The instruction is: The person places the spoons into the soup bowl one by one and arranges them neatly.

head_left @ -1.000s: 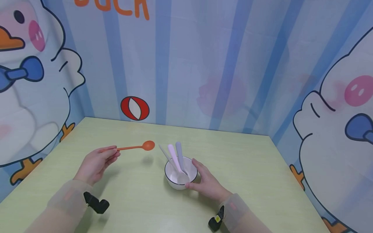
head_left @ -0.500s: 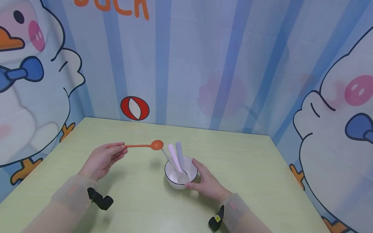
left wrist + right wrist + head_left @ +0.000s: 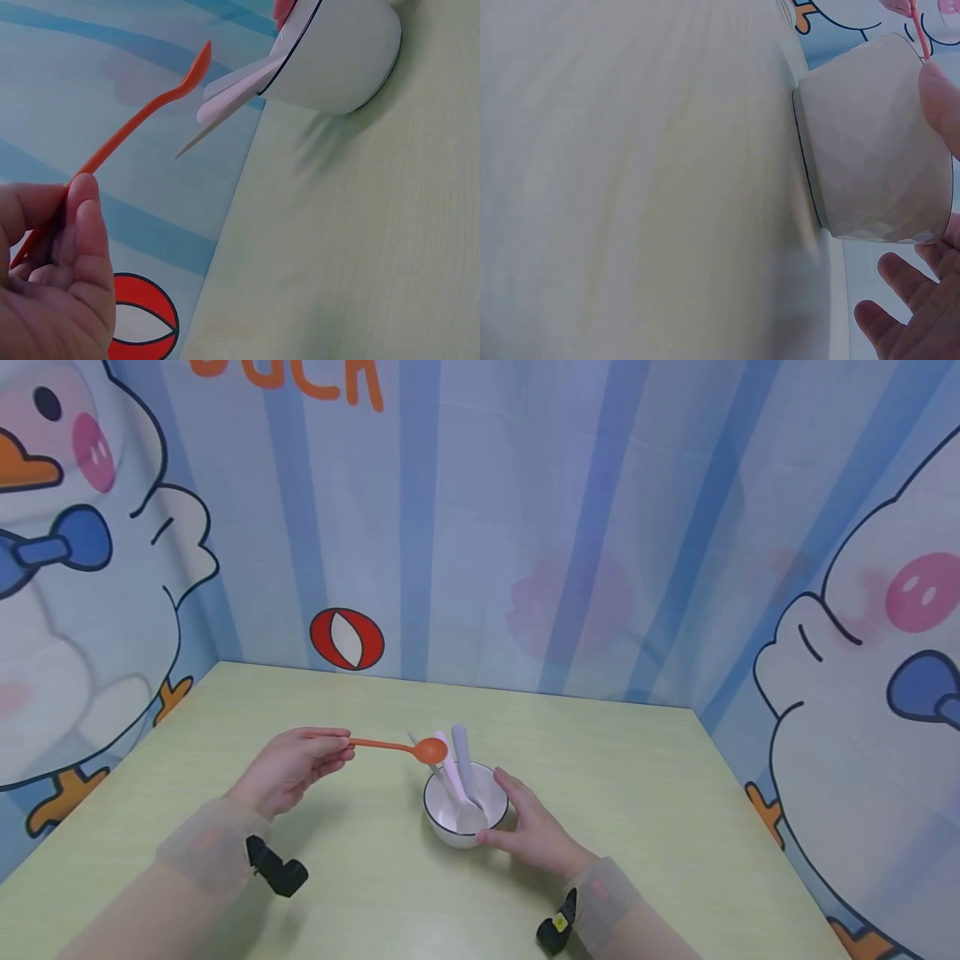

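Observation:
In the head view my left hand (image 3: 292,770) pinches an orange spoon (image 3: 431,751) by its handle, between thumb and fingers. The spoon's head hovers over the left rim of a white bowl (image 3: 450,838) with a dark edge. Leaning inside the bowl are a pink-handled spoon (image 3: 454,779), a lavender-handled utensil (image 3: 461,750) and a thin pale-handled utensil (image 3: 413,740). The orange spoon (image 3: 126,129) is apart from those handles in the left wrist view. My right hand (image 3: 538,832) holds the bowl's right side, thumb in front and fingers at the rim; some fingertips stick out past the bowl (image 3: 870,142).
A pale yellow-green table (image 3: 637,793) lies under everything. Blue striped cloth (image 3: 480,527) with printed ducks and a red ball stands behind the table and at both sides. Small black cameras (image 3: 277,868) are strapped to both wrists.
My left hand has moved right with the orange spoon, bringing its head from left of the bowl to over the handles at its rim. The right hand and bowl have stayed still.

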A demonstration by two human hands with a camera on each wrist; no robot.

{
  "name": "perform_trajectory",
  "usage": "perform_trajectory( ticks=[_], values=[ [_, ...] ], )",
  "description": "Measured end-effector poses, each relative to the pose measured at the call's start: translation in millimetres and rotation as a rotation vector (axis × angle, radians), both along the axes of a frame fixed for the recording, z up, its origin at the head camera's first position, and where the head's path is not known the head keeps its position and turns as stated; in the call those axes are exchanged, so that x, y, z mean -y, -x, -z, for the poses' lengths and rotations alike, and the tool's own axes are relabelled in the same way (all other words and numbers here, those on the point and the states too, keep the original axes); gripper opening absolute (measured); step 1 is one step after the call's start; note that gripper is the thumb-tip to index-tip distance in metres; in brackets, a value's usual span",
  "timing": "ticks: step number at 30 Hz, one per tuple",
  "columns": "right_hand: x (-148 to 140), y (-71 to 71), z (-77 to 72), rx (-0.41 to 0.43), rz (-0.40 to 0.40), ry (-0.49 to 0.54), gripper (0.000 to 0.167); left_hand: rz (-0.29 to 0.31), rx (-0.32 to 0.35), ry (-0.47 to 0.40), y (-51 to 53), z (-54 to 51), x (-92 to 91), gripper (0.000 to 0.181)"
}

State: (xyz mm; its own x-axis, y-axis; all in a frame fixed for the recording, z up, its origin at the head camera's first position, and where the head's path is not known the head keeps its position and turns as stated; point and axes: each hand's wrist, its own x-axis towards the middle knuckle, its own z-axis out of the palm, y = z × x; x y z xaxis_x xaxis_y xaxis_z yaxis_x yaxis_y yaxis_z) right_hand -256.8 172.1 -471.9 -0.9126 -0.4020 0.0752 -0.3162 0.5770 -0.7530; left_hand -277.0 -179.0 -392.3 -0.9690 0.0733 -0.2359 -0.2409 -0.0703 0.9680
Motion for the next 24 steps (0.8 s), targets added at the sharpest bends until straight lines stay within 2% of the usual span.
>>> perform_trajectory(
  ticks=[13, 24],
  values=[
    [1, 1.3, 1.2, 0.003, 0.003, -0.005, 0.098, 0.081, 0.003, 0.088, 4.5, 6.6, -26.6, 0.044],
    [1, 0.3, -0.5, 0.016, 0.008, -0.007, 0.098, 0.119, 0.048, 0.169, 11.1, 14.1, -40.8, 0.039]
  ],
)
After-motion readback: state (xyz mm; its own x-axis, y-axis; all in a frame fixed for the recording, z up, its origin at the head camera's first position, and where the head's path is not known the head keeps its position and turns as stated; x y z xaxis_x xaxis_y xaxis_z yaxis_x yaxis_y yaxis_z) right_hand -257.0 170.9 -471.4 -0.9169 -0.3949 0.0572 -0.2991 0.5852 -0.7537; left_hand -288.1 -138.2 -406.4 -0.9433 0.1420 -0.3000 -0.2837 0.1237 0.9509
